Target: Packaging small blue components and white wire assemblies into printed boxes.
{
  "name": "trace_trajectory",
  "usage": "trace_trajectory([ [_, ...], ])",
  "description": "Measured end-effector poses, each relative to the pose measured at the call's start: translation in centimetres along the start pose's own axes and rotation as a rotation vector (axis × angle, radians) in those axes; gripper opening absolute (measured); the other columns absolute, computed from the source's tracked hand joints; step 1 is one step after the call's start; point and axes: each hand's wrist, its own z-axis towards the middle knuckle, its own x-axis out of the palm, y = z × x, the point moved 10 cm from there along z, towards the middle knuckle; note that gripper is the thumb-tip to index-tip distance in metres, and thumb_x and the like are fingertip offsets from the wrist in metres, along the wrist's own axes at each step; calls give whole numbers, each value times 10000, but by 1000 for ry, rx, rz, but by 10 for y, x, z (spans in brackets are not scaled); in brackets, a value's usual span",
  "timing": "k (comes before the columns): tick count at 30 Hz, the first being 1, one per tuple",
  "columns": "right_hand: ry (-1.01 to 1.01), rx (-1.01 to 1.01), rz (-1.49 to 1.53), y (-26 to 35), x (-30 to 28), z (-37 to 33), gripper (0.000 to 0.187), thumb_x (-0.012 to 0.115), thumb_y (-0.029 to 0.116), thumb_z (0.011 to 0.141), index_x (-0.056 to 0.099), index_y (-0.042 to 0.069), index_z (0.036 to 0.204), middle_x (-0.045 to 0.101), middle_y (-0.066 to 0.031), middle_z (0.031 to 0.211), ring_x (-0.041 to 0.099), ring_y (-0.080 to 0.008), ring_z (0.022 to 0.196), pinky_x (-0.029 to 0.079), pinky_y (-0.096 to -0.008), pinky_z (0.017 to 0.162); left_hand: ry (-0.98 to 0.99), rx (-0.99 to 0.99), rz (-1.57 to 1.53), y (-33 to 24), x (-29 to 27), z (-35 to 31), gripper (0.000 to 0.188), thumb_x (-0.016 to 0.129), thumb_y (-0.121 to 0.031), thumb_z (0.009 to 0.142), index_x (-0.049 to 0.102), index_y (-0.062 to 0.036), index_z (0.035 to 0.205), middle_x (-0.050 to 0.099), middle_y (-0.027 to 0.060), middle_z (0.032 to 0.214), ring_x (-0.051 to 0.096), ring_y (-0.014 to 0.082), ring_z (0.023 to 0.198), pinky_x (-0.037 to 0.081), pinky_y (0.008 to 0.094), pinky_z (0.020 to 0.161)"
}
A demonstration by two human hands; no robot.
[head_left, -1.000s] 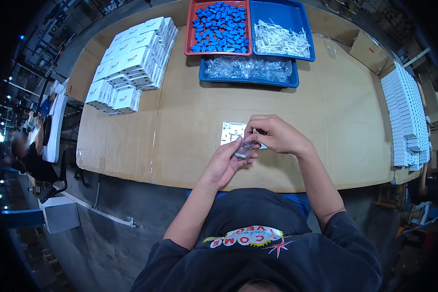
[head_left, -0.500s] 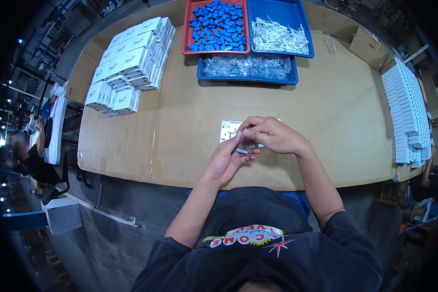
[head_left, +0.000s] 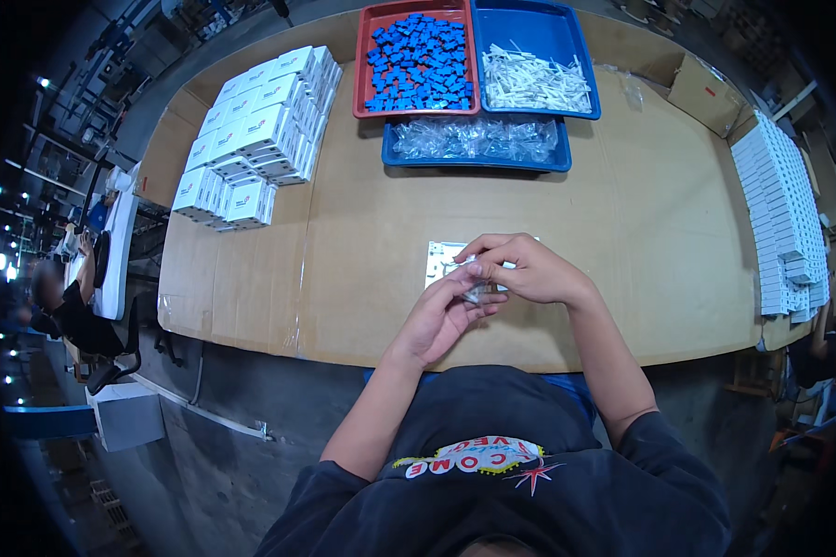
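Note:
Close to the table's front edge, both hands meet around a small clear plastic bag with something whitish inside. My left hand cups it from below, thumb and fingers closed on it. From the right, the bent fingers of my right hand pinch at the bag's upper end and hide part of it. Just behind the hands lies a flat white printed sheet or card, mostly covered by them. What exactly the bag contains is too small to make out.
At the back stand a red tray of blue plastic pieces, a blue tray of white sticks and a lower blue tray of clear bags. White boxes are stacked left, more white boxes right. A co-worker sits far left.
The hands stay together, with the bag now tucked further between the fingers. The whole view has shifted slightly, so the table and trays appear lower.

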Motion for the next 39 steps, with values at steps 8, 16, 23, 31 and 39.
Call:
trace_trajectory([
  [8,9,19,-22,4,-4,-3,201,671,160,1019,777,-11,1024,728,-114,1216,694,-216,1075,537,-354,951,-82,75,348,-11,-1,-3,347,537,-136,1092,559,24,1400,669,136,1288,712,255,1136,605,352,980],
  [16,-128,11,16,5,-20,-4,174,690,137,1000,770,-14,965,741,-110,1170,692,-211,1035,528,-343,908,-217,169,174,-13,-16,-6,277,643,-79,1041,600,24,1295,689,117,1198,713,202,1082,612,333,968],
  [23,-147,0,-18,3,-24,-3,196,664,144,1014,766,-21,1044,746,-106,1128,692,-204,997,534,-330,889,-315,241,190,-20,-27,-7,157,658,-70,1030,646,12,1163,694,79,1061,698,144,947,626,300,866],
  [31,-85,-3,8,2,-13,1,212,668,171,1021,760,-9,1083,747,-112,1116,694,-217,1016,534,-352,924,-219,206,182,-19,-22,-6,252,685,-25,994,595,-34,1229,696,61,1067,680,131,960,570,279,873],
  [39,-35,-44,9,11,-14,-1,133,743,135,958,740,2,963,746,-88,1156,684,-195,1070,521,-352,946,-183,254,130,-22,-24,-5,303,696,-29,988,540,-82,1242,690,68,1091,679,144,980,545,299,885],
])
